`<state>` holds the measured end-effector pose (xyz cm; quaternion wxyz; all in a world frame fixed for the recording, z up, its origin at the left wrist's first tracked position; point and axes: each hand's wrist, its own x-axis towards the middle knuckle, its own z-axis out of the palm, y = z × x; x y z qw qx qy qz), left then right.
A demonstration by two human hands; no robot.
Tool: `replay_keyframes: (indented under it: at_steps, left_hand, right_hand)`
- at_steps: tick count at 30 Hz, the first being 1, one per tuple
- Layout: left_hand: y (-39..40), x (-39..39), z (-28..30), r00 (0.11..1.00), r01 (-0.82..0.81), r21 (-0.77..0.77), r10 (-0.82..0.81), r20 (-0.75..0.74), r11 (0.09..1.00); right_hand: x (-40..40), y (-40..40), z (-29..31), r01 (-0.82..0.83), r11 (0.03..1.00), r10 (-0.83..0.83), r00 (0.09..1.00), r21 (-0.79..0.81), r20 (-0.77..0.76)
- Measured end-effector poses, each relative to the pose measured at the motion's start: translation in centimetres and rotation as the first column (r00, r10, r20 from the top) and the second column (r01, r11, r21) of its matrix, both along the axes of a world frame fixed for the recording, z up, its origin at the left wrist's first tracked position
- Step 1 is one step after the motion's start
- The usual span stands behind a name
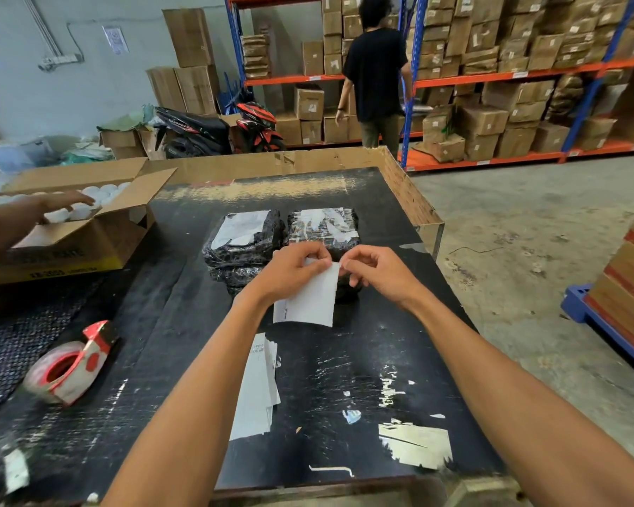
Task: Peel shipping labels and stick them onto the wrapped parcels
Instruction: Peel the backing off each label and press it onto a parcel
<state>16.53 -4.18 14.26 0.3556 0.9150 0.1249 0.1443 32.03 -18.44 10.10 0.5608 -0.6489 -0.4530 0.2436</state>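
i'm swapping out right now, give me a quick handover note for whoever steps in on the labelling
Left hand: pinches the top edge of a shipping label held above the table.
Right hand: pinches the same label's top corner, peel only just begun.
Wrapped parcels: stacked mid-table beyond the hands; the two on top already show white labels.
Label stack: lies on the black table near you.
Tape dispenser: to the left.
Left: finish peeling, stick the label on a parcel, then work through the stack. Lower parcels' label state cannot be seen.
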Motion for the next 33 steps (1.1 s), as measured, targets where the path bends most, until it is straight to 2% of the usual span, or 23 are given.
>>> replay_keyframes:
  at_steps: [7, 11, 14, 17, 19, 22, 27, 33]
  left_hand:
    - [-0.2, -0.3, 0.1, 1.0, -0.005, -0.02, 0.004, -0.024, 1.0]
    - [-0.3, -0.3, -0.1, 1.0, 0.0, -0.067, -0.001, -0.015, 0.998]
    - [-0.5, -0.1, -0.8, 0.995, -0.04, -0.063, 0.046, 0.088, 0.997]
    - [-0.8, 0.2, -1.5, 0.95, -0.172, 0.026, 0.159, 0.27, 0.985]
    - [-1.2, 0.3, -1.5, 0.925, -0.167, -0.1, 0.191, 0.329, 0.981]
    - [-1.8, 0.7, -1.4, 0.941, -0.094, -0.307, 0.185, 0.282, 0.947]
    - [-1.5, 0.8, -1.7, 0.933, -0.11, -0.415, 0.238, 0.27, 0.903]
    - [-0.9, 0.8, -2.2, 0.93, -0.119, -0.519, 0.278, 0.24, 0.846]
  right_hand:
    - [0.0, 0.2, -0.2, -0.029, 0.999, 0.029, 1.0, -0.032, 0.011]
    - [0.1, 0.2, -0.2, -0.097, 0.995, 0.097, 0.992, 0.0, -0.084]
    - [0.1, 0.3, -0.3, -0.145, 0.988, 0.151, 0.966, 0.045, -0.212]
    - [-0.1, 0.6, -0.3, -0.127, 0.988, 0.147, 0.946, 0.086, -0.289]
    - [-0.2, 0.7, -0.2, -0.11, 0.989, 0.133, 0.95, 0.097, -0.282]
    - [-0.3, 1.0, -0.2, -0.083, 0.992, 0.104, 0.963, 0.095, -0.249]
    - [-0.4, 1.3, -0.2, -0.056, 0.997, 0.063, 0.989, 0.057, -0.134]
    - [-0.9, 1.3, 0.1, -0.054, 0.997, 0.058, 0.996, 0.051, -0.075]
